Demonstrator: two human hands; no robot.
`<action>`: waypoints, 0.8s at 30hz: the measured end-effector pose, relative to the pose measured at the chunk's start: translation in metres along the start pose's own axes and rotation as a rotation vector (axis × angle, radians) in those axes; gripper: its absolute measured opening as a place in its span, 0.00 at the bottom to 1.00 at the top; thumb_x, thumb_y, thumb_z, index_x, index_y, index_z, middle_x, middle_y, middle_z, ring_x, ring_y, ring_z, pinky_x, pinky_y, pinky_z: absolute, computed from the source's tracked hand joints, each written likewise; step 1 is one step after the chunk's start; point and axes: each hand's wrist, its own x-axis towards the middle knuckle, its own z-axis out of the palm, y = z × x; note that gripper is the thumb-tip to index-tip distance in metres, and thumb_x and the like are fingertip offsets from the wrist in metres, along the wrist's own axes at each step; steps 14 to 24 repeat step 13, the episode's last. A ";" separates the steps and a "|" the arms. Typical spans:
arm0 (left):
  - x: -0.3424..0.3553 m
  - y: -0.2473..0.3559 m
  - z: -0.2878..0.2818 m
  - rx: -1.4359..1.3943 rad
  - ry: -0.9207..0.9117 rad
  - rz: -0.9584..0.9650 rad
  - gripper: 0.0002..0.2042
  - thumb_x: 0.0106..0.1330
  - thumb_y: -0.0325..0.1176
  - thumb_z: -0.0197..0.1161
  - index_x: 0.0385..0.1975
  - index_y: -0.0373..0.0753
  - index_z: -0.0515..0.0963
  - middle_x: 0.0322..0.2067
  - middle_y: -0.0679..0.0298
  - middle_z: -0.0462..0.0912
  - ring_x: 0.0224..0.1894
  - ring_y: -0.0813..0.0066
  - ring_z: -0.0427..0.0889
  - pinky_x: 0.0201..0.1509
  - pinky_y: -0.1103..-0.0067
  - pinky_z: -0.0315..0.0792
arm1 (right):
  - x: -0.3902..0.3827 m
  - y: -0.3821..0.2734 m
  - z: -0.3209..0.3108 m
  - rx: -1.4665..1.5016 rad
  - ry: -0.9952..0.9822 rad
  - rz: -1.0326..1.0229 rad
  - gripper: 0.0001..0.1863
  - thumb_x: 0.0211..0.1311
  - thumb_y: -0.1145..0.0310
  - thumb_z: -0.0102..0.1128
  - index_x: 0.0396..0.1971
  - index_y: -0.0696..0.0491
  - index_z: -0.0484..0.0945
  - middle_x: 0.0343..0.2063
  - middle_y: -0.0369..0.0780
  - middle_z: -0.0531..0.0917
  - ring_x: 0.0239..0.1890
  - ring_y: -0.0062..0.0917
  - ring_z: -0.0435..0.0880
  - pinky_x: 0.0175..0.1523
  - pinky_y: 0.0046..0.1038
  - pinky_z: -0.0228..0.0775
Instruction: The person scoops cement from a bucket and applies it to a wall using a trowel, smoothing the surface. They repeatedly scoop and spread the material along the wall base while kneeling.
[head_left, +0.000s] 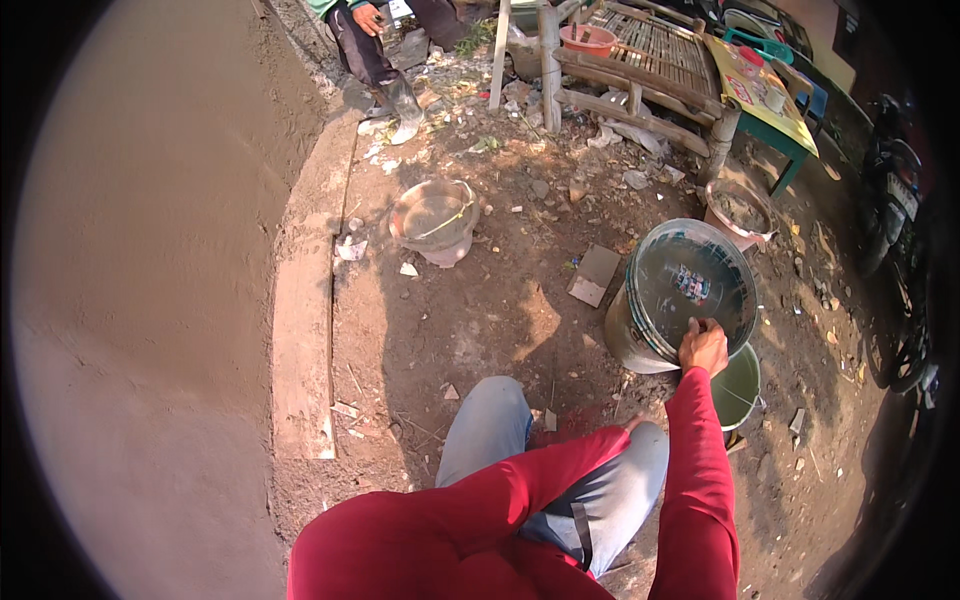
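Observation:
My right hand is at the near rim of a large bucket, its fingers curled over the edge and closed on it. Dark liquid fills much of that bucket, with a bright reflection on its surface. My left forearm, in a red sleeve, crosses my lap. Only a sliver of my left hand shows by my right knee; its fingers are hidden. Just beside the large bucket, below my right wrist, stands a green bucket with a wire handle.
A mortar-smeared bucket stands ahead, another at right. A wooden plank edges the smooth grey cement surface at left. A tile piece lies on the dirt. Beyond are a bamboo bench, a table, and another person's leg.

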 end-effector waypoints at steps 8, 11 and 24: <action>-0.185 -0.074 -0.070 -0.274 0.145 -0.044 0.27 0.65 0.56 0.52 0.43 0.32 0.77 0.39 0.57 0.82 0.31 0.56 0.83 0.34 0.63 0.76 | -0.012 0.000 -0.004 0.086 -0.004 -0.035 0.12 0.53 0.61 0.62 0.34 0.51 0.82 0.29 0.45 0.84 0.35 0.41 0.84 0.40 0.37 0.73; -0.250 -0.097 -0.115 -0.014 0.537 0.272 0.25 0.64 0.53 0.56 0.45 0.35 0.76 0.38 0.57 0.82 0.35 0.60 0.82 0.43 0.65 0.74 | -0.017 -0.004 0.006 0.164 -0.018 -0.097 0.13 0.52 0.63 0.63 0.35 0.52 0.81 0.29 0.46 0.84 0.35 0.41 0.84 0.40 0.37 0.73; -0.336 -0.026 -0.147 0.795 0.625 0.339 0.26 0.62 0.54 0.60 0.49 0.37 0.75 0.52 0.56 0.77 0.59 0.62 0.71 0.66 0.72 0.55 | -0.001 0.011 0.017 0.203 -0.023 -0.100 0.16 0.51 0.63 0.65 0.37 0.56 0.80 0.30 0.48 0.84 0.37 0.39 0.84 0.43 0.37 0.73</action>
